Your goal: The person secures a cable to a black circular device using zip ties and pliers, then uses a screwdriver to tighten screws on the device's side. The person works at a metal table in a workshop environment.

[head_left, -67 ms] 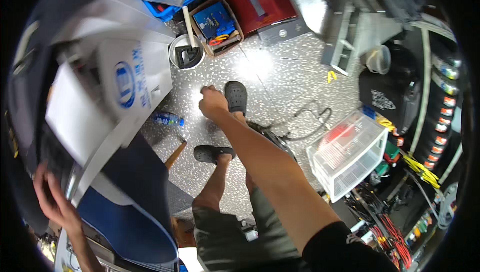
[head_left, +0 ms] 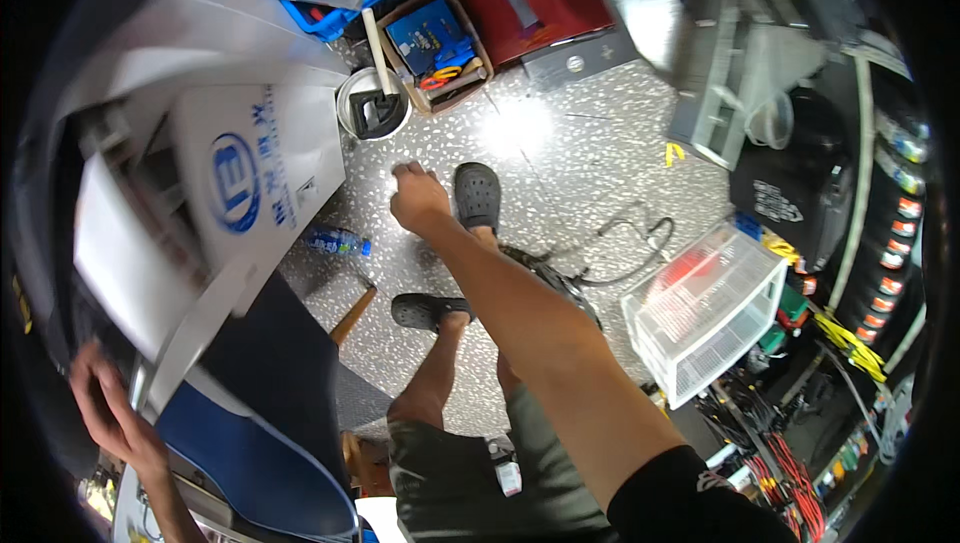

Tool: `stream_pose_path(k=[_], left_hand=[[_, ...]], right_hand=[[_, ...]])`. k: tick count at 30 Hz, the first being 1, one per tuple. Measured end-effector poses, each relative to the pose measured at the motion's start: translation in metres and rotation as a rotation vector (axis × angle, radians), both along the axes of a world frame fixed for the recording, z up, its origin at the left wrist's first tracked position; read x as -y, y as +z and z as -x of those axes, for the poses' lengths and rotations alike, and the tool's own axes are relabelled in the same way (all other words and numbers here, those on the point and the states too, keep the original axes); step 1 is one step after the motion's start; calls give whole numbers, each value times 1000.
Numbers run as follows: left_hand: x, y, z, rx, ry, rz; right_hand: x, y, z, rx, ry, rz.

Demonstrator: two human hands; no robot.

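My right hand (head_left: pixel 420 200) hangs over the speckled floor in front of me, fingers curled closed. Whatever it may hold is hidden beneath the hand. To the far left, my left hand (head_left: pixel 115 413) has its fingers stretched and somewhat apart, with nothing visible in it. It is beside the edge of a pale desk (head_left: pixel 215 308), above a dark blue chair (head_left: pixel 250 443); whether it touches the edge I cannot tell. A white cardboard box (head_left: pixel 300 143) with blue print stands at the left, next to a blurred white panel (head_left: pixel 130 248).
A plastic bottle (head_left: pixel 338 241) lies on the floor near a white bucket (head_left: pixel 345 108). Behind are a small carton (head_left: pixel 475 88) with scissors and a blue bin (head_left: pixel 325 28). To my right stand a clear-lidded white crate (head_left: pixel 705 313), a black cable (head_left: pixel 640 263) and bundled wires (head_left: pixel 790 473).
The view has shifted slightly, so the crate and the right-hand shelving sit a little further right. My right hand has moved slightly left and up in the picture.
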State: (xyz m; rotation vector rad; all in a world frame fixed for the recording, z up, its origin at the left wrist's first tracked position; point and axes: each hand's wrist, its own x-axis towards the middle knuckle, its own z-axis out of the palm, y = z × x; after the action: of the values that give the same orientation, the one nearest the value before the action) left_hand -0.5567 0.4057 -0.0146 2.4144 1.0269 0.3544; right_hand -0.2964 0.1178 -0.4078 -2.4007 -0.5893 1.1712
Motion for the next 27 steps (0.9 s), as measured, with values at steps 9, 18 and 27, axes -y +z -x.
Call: stream_pose_path(k=[9,18,27], left_hand=[[-34,37,76,-281,-247,-289],[34,8,-29,-274,-138,-332],[28,-6,-36,-204,-194,-316]], right_hand=[[-83,-115,-54,125,123,-144],[-29,-34,-49,299,-58,-541],[-160,56,-243,746,-103,-973]])
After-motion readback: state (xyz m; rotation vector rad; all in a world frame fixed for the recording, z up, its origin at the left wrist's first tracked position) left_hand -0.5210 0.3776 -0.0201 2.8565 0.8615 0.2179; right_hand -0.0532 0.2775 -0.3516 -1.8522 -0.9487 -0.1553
